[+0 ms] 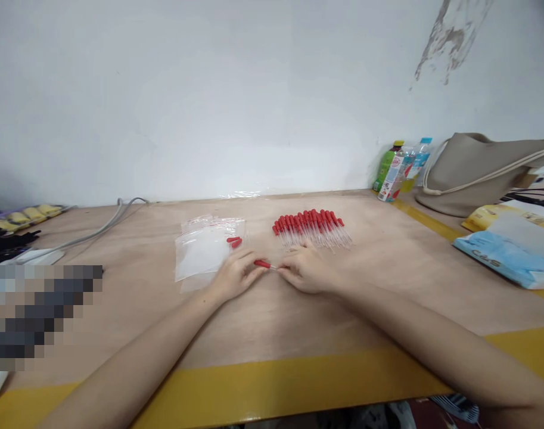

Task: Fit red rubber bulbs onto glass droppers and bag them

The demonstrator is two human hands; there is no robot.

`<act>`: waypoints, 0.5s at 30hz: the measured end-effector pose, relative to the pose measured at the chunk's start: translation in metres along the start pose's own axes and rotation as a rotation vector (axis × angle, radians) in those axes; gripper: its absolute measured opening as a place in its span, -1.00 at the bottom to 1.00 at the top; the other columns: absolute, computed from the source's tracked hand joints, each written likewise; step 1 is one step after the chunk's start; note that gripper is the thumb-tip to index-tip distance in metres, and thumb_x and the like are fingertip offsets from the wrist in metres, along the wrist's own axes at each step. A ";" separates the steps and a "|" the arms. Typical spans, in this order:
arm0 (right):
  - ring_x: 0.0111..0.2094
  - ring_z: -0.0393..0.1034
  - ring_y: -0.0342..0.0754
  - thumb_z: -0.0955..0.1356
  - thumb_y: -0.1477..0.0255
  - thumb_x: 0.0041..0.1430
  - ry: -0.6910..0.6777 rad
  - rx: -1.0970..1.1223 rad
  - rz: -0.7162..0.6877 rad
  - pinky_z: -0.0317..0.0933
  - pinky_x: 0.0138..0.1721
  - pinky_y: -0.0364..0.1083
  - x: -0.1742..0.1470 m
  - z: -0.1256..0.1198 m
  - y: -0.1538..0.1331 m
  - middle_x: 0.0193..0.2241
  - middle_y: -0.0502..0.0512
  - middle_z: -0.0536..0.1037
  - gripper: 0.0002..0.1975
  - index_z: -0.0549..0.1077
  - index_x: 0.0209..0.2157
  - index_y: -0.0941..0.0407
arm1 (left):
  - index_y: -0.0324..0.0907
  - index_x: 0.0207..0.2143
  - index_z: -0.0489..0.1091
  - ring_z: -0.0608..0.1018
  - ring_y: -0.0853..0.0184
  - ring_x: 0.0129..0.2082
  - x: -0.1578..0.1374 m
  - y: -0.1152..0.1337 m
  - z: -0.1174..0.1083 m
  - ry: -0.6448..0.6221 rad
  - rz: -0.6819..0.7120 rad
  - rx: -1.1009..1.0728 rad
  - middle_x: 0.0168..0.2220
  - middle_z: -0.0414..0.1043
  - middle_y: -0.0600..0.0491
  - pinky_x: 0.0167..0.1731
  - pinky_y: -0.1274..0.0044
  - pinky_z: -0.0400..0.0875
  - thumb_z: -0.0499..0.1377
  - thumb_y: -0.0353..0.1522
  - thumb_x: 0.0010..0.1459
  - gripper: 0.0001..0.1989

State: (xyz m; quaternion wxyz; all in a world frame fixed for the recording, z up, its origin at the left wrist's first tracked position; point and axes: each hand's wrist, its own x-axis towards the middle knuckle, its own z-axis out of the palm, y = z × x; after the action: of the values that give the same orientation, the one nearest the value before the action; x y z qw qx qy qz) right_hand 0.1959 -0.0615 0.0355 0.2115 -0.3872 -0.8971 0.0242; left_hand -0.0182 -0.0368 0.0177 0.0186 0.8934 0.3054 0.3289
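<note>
My left hand (239, 274) pinches the red bulb end of a dropper (263, 263) just above the table. On the other side, the fingers of my right hand (306, 268) close on its thin clear tube, so the dropper lies level between both hands. Behind my right hand is a row of several droppers (308, 221), their red bulbs toward the wall and clear tubes toward me. Beside my left hand sits a stack of clear zip bags (204, 247), with two red bulbs (234, 242) on its right edge; whether they have tubes I cannot tell.
Drink bottles (392, 171) and a grey-beige bag (472, 170) stand at the back right. Nearer lies a blue tissue pack (506, 256). A grey cable (104, 226) runs across the left, above a blurred-out patch. Yellow tape (254, 387) lines the table's front edge.
</note>
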 end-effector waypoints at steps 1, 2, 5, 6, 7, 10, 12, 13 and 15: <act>-0.41 0.29 -0.11 0.22 0.41 0.13 -0.009 0.014 0.046 -0.08 -0.23 -0.06 0.002 -0.002 0.002 -0.53 0.00 0.51 -0.78 0.49 -0.45 0.07 | -0.19 -0.18 0.34 0.42 0.30 -0.23 0.000 -0.005 -0.002 0.051 -0.028 0.054 -0.24 0.40 -0.01 -0.19 0.46 0.30 0.10 -0.33 0.12 -0.79; -0.44 0.30 -0.13 0.23 0.41 0.11 -0.015 0.044 0.113 -0.06 -0.24 -0.07 0.004 -0.003 0.006 -0.54 -0.01 0.51 -0.79 0.50 -0.46 0.06 | -0.20 -0.17 0.34 0.40 0.27 -0.19 0.000 -0.012 -0.003 0.107 -0.072 0.115 -0.22 0.39 -0.03 -0.15 0.43 0.29 0.12 -0.31 0.10 -0.76; -0.48 0.32 -0.13 0.26 0.32 0.06 0.014 0.131 0.396 0.02 -0.31 -0.12 0.019 -0.002 0.019 -0.55 -0.02 0.51 -0.78 0.49 -0.52 0.07 | -0.20 -0.22 0.37 0.37 0.22 -0.17 -0.003 -0.033 -0.006 0.193 -0.210 0.267 -0.23 0.36 -0.04 -0.13 0.38 0.27 0.12 -0.32 0.08 -0.79; -0.47 0.33 -0.11 0.27 0.29 0.04 0.041 0.126 0.487 0.03 -0.33 -0.12 0.026 0.000 0.024 -0.55 -0.01 0.50 -0.76 0.48 -0.55 0.08 | -0.19 -0.23 0.38 0.37 0.21 -0.17 -0.004 -0.039 -0.006 0.190 -0.231 0.290 -0.24 0.36 -0.03 -0.12 0.38 0.27 0.12 -0.32 0.07 -0.80; -0.44 0.34 -0.09 0.27 0.27 0.04 0.070 0.103 0.557 0.03 -0.32 -0.11 0.034 0.002 0.028 -0.54 0.01 0.51 -0.74 0.47 -0.58 0.08 | -0.17 -0.23 0.38 0.37 0.21 -0.17 -0.005 -0.045 -0.006 0.178 -0.244 0.299 -0.24 0.36 -0.02 -0.12 0.38 0.27 0.12 -0.33 0.07 -0.80; -0.37 0.36 -0.03 0.24 0.26 0.05 0.124 -0.008 0.657 0.01 -0.23 -0.05 0.060 0.015 0.034 -0.49 0.05 0.52 -0.71 0.45 -0.59 0.08 | -0.15 -0.20 0.38 0.38 0.23 -0.18 -0.008 -0.054 -0.004 0.127 -0.278 0.279 -0.25 0.35 -0.01 -0.13 0.40 0.29 0.10 -0.33 0.08 -0.78; -0.35 0.36 -0.01 0.22 0.28 0.05 0.120 -0.062 0.683 -0.02 -0.20 -0.01 0.075 0.025 0.034 -0.48 0.09 0.52 -0.71 0.45 -0.58 0.10 | -0.15 -0.16 0.37 0.38 0.23 -0.17 -0.009 -0.057 -0.002 0.096 -0.300 0.254 -0.23 0.35 -0.01 -0.12 0.40 0.30 0.09 -0.32 0.09 -0.76; -0.35 0.37 0.00 0.21 0.29 0.06 0.119 -0.092 0.689 -0.03 -0.20 0.00 0.081 0.030 0.033 -0.47 0.10 0.52 -0.72 0.45 -0.55 0.11 | -0.15 -0.15 0.36 0.39 0.23 -0.16 -0.009 -0.057 -0.002 0.083 -0.312 0.241 -0.21 0.35 -0.01 -0.11 0.39 0.29 0.08 -0.32 0.09 -0.74; -0.36 0.37 0.01 0.20 0.32 0.06 0.114 -0.148 0.698 -0.05 -0.19 0.02 0.090 0.038 0.032 -0.45 0.14 0.52 -0.73 0.45 -0.49 0.14 | -0.14 -0.13 0.36 0.39 0.23 -0.15 -0.009 -0.058 -0.001 0.063 -0.340 0.217 -0.19 0.34 -0.02 -0.11 0.40 0.30 0.07 -0.31 0.10 -0.73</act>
State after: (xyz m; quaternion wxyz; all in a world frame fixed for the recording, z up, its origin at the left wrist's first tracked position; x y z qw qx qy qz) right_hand 0.1484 0.0288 0.0269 0.2115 -0.6853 -0.6968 0.0081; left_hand -0.0550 0.0047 -0.0005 -0.0324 0.8151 0.4857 0.3141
